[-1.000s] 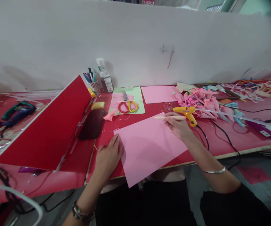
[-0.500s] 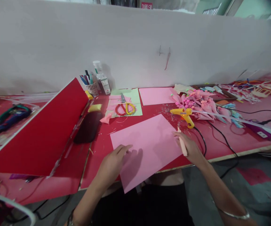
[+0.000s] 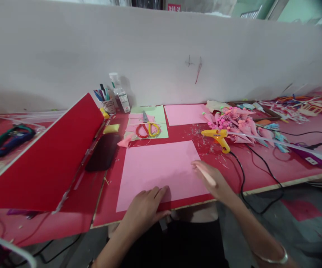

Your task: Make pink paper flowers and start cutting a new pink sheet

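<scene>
A sheet of pink paper (image 3: 158, 163) lies flat on the red table in front of me, its near edge close to the table's front edge. My left hand (image 3: 147, 204) rests on the sheet's lower edge with the fingers stretched out, holding nothing. In my right hand (image 3: 214, 182) is a pale peach pen-shaped tool (image 3: 207, 175), gripped like a pen over the right side of the sheet. The fingers partly hide its tip, so I cannot tell whether it touches the paper.
Scissors (image 3: 147, 129) lie on light green paper behind the sheet. A yellow glue gun (image 3: 216, 138) with a black cord sits to the right, before a pile of pink fabric pieces (image 3: 233, 121). Leftward are a dark phone (image 3: 102, 152) and a tilted red board (image 3: 49, 156).
The pink sheet has turned and now lies squarer to the table's edge. My left hand has moved nearer and flattened on it; my right hand has moved left over the sheet with the tool.
</scene>
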`<state>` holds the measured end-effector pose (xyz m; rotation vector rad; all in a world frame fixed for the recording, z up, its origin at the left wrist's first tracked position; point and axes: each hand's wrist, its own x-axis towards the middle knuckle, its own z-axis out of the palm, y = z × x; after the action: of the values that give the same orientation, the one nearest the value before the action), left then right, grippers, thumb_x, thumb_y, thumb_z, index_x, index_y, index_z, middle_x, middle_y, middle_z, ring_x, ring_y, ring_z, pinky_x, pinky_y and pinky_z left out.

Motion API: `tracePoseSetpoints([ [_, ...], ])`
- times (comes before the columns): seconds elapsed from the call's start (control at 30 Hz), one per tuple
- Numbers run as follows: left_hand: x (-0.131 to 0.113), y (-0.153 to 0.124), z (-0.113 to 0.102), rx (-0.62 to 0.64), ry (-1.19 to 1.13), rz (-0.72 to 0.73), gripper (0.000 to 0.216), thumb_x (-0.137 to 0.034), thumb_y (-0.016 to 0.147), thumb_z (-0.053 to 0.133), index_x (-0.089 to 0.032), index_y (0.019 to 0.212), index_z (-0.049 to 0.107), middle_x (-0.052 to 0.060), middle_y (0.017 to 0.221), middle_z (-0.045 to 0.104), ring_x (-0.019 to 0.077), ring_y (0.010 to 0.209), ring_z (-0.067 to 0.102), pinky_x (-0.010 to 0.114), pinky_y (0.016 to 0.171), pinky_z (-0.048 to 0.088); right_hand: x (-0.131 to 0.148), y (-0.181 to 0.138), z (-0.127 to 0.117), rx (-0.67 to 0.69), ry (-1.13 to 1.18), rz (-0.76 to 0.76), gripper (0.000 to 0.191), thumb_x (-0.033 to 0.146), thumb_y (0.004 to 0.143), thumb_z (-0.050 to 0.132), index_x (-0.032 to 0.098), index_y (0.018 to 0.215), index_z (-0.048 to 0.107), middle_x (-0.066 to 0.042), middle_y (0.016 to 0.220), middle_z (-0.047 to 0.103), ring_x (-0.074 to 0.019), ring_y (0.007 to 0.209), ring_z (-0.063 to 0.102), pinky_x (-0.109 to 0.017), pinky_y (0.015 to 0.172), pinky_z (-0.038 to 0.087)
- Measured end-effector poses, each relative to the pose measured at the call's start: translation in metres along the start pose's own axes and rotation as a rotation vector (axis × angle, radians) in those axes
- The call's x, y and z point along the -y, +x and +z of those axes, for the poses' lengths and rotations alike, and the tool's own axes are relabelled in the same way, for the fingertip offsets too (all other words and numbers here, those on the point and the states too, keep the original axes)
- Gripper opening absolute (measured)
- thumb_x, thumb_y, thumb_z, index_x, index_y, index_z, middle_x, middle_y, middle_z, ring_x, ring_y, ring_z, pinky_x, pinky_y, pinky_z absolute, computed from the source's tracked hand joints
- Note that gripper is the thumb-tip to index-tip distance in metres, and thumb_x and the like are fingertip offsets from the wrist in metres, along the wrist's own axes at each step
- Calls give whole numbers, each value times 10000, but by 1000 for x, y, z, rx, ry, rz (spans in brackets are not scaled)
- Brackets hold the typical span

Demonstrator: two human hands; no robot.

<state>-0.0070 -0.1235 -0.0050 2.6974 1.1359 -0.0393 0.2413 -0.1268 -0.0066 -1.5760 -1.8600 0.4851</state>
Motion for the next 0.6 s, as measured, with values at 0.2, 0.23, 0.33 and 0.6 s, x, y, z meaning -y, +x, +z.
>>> tracePoseSetpoints([
  [0.2,8,12,4,-114,9,-5,382,-336,831,424,-214,1192,409,68,936,577,206,757,551,347,673,416,-22,70,4,-129,488,123,285,425,779,485,174,674,569,12,565,526,-97,508,499,-204,471,400],
  [0.23,10,14,4,-138,15,-27,375,-322,829,423,-211,1187,414,69,929,573,205,769,544,348,683,406,-24,81,10,-129,492,131,304,437,775,480,174,638,548,29,506,487,-85,452,460,-195,429,370],
  [0.33,13,19,7,-192,-3,-97,376,-351,807,444,-207,1153,445,67,916,565,205,801,530,356,714,380,-29,105,32,-111,503,140,295,439,755,483,187,604,470,60,439,434,-70,380,396,-185,383,328],
  [0.6,15,18,13,-254,-92,-109,384,-363,793,461,-214,1147,468,51,911,590,197,870,530,443,954,206,-39,126,56,-119,410,98,326,369,755,453,203,525,294,59,451,371,-97,448,476,-190,428,346],
])
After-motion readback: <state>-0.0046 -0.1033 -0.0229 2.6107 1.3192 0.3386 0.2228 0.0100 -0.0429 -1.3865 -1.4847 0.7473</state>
